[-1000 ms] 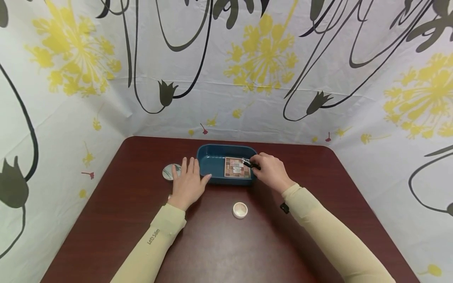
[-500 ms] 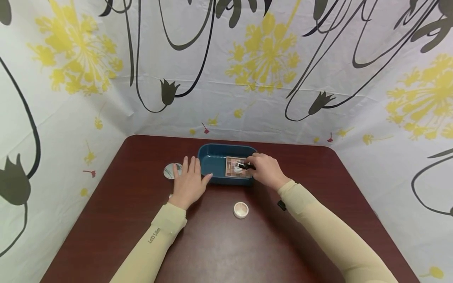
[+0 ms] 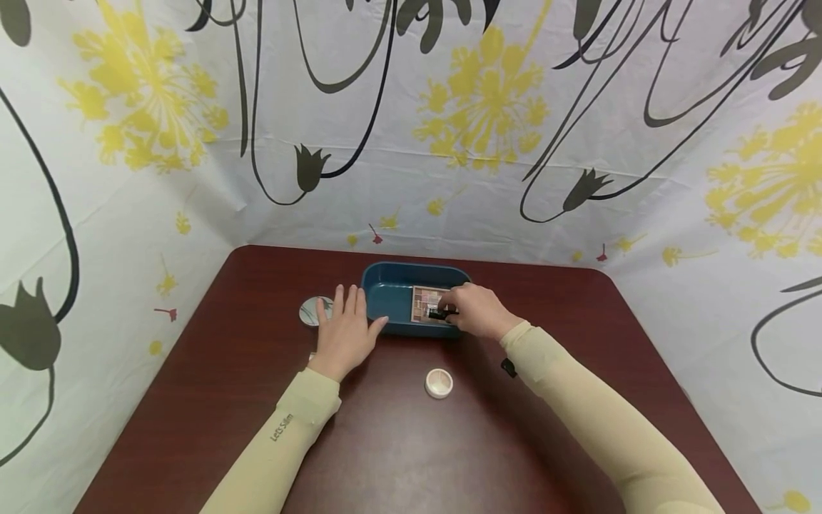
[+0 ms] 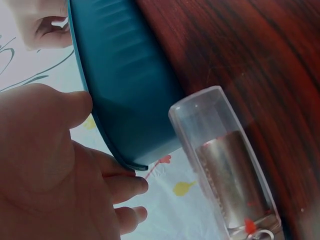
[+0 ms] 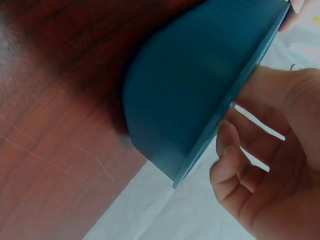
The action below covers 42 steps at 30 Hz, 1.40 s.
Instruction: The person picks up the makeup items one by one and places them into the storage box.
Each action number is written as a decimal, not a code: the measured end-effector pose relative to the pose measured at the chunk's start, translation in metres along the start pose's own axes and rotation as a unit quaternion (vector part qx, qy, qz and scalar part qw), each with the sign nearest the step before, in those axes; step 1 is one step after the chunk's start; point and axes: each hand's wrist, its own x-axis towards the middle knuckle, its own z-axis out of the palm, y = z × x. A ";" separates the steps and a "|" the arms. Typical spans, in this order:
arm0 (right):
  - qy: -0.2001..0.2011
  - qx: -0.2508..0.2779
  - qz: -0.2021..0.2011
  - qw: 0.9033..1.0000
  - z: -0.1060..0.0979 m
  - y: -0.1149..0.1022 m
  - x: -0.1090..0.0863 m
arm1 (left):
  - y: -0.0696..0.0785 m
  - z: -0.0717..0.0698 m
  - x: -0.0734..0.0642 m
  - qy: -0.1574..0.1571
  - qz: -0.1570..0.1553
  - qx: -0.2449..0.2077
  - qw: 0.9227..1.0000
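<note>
A blue tray (image 3: 389, 298) stands toward the back of the table, with an eyeshadow palette (image 3: 424, 298) lying in its right part. In the head view my right hand (image 3: 480, 310) reaches over the tray's right end and pinches a small black item (image 3: 439, 313) low over the palette; its exact kind cannot be told. The tray wall hides that item in the right wrist view, where curled fingers (image 5: 231, 165) show at the rim. My left hand (image 3: 345, 333) lies with straight, spread fingers by the tray's left end. Its thumb overlaps the rim in the left wrist view.
A round mirror (image 3: 312, 311) lies left of the tray, partly behind the left hand. A small round white pot (image 3: 439, 383) sits in front of the tray. Close to the left wrist is a clear-topped tube (image 4: 225, 160). Patterned cloth (image 3: 398, 164) hangs behind the table.
My right hand has moved left and lower over the tray, carrying the small black item down to the palette's front part. The left hand stays in place; the head view shifts slightly.
</note>
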 end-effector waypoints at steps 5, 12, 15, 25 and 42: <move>-0.065 0.009 -0.005 0.998 -0.004 0.005 0.009 | 0.000 0.000 0.001 0.000 -0.001 -0.001 1.000; -0.121 0.027 0.001 0.992 -0.008 0.007 0.018 | -0.001 0.001 0.000 0.006 0.003 -0.003 1.000; -0.144 0.036 0.002 0.989 -0.010 0.006 0.022 | -0.002 0.001 0.000 0.009 0.004 -0.002 1.000; -0.213 0.032 -0.004 0.977 -0.010 0.009 0.034 | -0.003 0.004 0.003 0.013 0.004 0.011 1.000; -0.238 0.020 0.003 0.971 -0.014 0.004 0.039 | -0.003 0.001 0.002 0.015 0.005 0.014 1.000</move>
